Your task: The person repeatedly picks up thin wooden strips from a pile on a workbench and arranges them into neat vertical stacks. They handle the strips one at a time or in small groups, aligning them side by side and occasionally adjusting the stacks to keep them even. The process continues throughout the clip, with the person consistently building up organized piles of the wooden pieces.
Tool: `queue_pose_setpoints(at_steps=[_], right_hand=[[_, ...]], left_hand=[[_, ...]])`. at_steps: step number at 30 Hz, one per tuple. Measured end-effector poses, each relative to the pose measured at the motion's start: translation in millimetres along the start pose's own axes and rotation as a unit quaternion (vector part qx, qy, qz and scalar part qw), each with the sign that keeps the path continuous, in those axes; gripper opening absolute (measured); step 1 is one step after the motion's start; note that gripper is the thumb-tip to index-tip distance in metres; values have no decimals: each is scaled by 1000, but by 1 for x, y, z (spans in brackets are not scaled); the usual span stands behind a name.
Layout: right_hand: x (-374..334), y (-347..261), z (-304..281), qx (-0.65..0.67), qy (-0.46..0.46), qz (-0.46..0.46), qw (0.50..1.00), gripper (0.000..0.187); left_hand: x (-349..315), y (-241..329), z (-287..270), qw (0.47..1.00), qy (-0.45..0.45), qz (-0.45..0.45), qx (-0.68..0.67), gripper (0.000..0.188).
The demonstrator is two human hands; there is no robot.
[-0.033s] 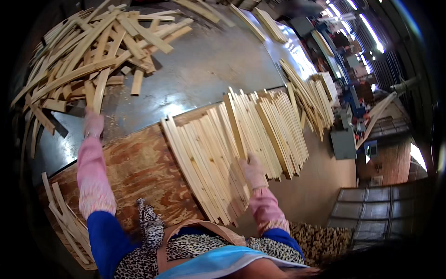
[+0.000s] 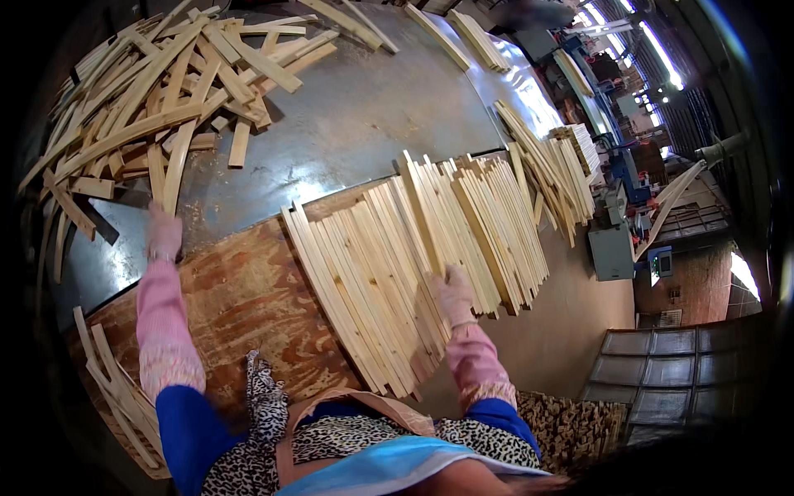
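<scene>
At the near edge of a loose heap of wooden strips (image 2: pixel 136 116), my left hand (image 2: pixel 164 236) is closed around the lower end of one long wooden strip (image 2: pixel 179 157). The strip's upper part lies among the others in the heap. My right hand (image 2: pixel 453 295) grips the near end of another wooden strip (image 2: pixel 420 211), which lies slanted on top of a row of strips. That row (image 2: pixel 364 281) is laid side by side, with strips running away from me. Part of each hand's fingers is hidden.
The row rests partly on a brown plywood board (image 2: pixel 248 289) beside a grey metal tabletop (image 2: pixel 356 99). More strips (image 2: pixel 558 178) are stacked to the right, and a few (image 2: pixel 120 397) stand at the lower left. Grey machinery (image 2: pixel 610 248) and a crate of short offcuts (image 2: pixel 571 430) are farther right.
My left hand has drawn slightly toward me, and more of the strip's lower end shows beside it. My right hand has shifted slightly upward in view.
</scene>
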State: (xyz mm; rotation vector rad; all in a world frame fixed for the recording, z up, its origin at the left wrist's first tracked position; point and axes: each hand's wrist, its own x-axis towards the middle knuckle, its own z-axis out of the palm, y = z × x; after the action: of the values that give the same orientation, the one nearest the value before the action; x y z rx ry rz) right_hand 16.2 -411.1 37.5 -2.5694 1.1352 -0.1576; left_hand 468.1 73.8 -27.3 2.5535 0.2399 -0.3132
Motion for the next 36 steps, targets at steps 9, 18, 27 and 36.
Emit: queue_pose_setpoints(at_steps=[9,18,27,36], right_hand=[[77,125,-34,-247,119,-2,962,45],[67,-25,-18,-14,137,-292,946,61],[-15,-157,-20,-37,-230,-430,872,49],[82,158,-24,-207,51,-41,976,42]], left_hand=[[-259,-126,-23,950,90,168,247,60],[-328,-103,-68,926,121,253,253,42],[-277,-41,-18,899,224,313,207,69],[-237,-170,63,973,113,103,174,69]])
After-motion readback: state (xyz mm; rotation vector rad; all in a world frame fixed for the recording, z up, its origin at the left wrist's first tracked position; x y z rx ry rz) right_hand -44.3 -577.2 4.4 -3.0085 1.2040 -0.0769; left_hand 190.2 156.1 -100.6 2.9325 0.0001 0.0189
